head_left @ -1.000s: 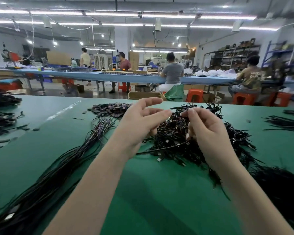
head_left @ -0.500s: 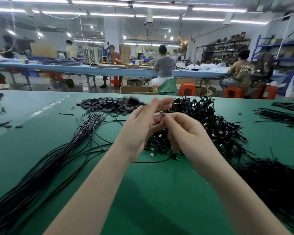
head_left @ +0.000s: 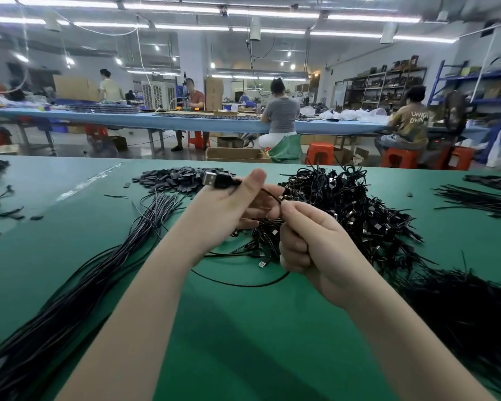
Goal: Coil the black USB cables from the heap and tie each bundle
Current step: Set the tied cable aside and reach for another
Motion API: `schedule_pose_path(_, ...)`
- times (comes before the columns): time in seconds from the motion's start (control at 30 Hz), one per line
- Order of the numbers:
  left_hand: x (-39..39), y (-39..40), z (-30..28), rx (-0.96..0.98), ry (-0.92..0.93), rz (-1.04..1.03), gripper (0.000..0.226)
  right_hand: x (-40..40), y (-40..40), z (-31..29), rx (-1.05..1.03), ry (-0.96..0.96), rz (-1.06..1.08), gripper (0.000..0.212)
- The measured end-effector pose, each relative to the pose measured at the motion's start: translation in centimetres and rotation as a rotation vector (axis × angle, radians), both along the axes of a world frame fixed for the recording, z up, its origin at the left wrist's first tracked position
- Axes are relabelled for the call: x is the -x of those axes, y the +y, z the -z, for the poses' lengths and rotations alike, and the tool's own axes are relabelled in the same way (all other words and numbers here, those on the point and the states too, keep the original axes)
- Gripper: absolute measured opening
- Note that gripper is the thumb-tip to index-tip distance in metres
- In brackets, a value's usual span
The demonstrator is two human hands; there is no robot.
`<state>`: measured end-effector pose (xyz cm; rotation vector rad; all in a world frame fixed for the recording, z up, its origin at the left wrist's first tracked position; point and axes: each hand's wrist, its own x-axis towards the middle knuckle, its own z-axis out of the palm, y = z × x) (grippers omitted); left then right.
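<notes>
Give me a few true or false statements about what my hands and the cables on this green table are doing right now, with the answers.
1. The left hand holds a USB plug whose metal end points left. True.
2. The right hand lies flat on the table. False: its fingers are curled round a black cable.
3. The heap of finished bundles lies beyond the hands. True.
4. The long straight cables lie to the right. False: they run along the left.
</notes>
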<state>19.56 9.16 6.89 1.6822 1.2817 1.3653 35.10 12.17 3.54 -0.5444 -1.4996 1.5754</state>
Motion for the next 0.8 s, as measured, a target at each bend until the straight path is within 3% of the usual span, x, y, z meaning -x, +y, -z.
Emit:
schedule_pose_path(0.1, -0.3, 0.4, 0.2, 0.072, 0.018, -0.1, 0.062, 0.1, -0.2, 0.2, -0.112, -0.096, 0.014, 0.03)
schedule_pose_path(0.2, -1.0, 0.4, -0.1, 0.188, -0.263, 0.004, 0.066, 0.3, -0.3, 0.9, -0.291, -0.293, -0.115, 0.031)
schedule_pose_path(0.33, -0.3, -0.6, -1.3, 0.139, -0.661, 0.387, 0.067, -0.1, 0.2, 1.3, -0.22, -0.428, -0.257, 0.032)
schedule_pose_path(0.4, 0.8, -1.5, -1.8, 0.177, -0.526, 0.56, 0.066, -1.1, 0.7, 0.8, -0.266, -0.492, -0.116, 0.037)
schedule_pose_path(0.47, 1.5, -1.9, -1.6, 0.358, -0.138, 0.686, 0.067, -2.2, 1.1, -0.2, -0.355, -0.553, 0.049, 0.045)
schedule_pose_path(0.53, 1.7, -1.3, -0.6, 0.526, 0.258, 0.581, 0.07, -3.3, 1.2, -1.5, -0.415, -0.573, 0.149, 0.051)
schedule_pose_path(0.6, 1.1, -0.2, 0.5, 0.48, 0.349, 0.327, 0.064, -4.0, 0.7, -2.5, -0.434, -0.538, 0.139, 0.042)
schedule_pose_path(0.63, 0.5, 0.3, 0.7, 0.402, 0.263, 0.217, 0.058, -4.0, 0.3, -2.8, -0.445, -0.514, 0.103, 0.034)
schedule_pose_path(0.7, -0.3, 0.9, 0.6, 0.25, -0.117, 0.125, 0.053, -3.4, -0.2, -2.4, -0.452, -0.464, -0.017, 0.027)
schedule_pose_path(0.8, 0.4, 1.1, -0.8, 0.105, -0.706, 0.282, 0.065, -1.6, -0.3, -0.2, -0.332, -0.509, -0.262, 0.028)
